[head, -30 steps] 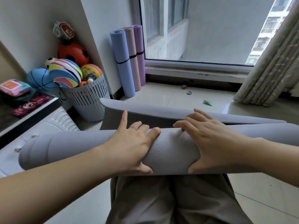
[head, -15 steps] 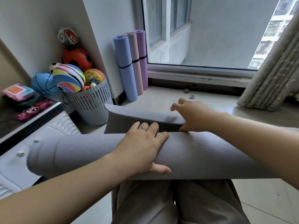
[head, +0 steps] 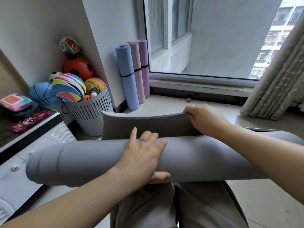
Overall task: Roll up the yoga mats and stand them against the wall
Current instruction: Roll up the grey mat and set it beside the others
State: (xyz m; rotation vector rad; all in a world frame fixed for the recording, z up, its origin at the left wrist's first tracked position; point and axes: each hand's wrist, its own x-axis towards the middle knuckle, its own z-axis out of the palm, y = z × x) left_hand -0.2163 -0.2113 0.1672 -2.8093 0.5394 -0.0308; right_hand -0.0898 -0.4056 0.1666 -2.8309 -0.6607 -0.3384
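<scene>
Progress is well along: three rolled mats, blue, pink and purple, stand against the white wall; the thick grey foam yoga mat lies nearly rolled across the lap. The left hand presses it, fingers spread flat; the right hand grasps its loose flap in curled fingers. Its right end is cut off.

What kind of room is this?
Likely a home playroom or spare room: a basket of balls, rolled mats standing by a big window, and a curtain.
</scene>
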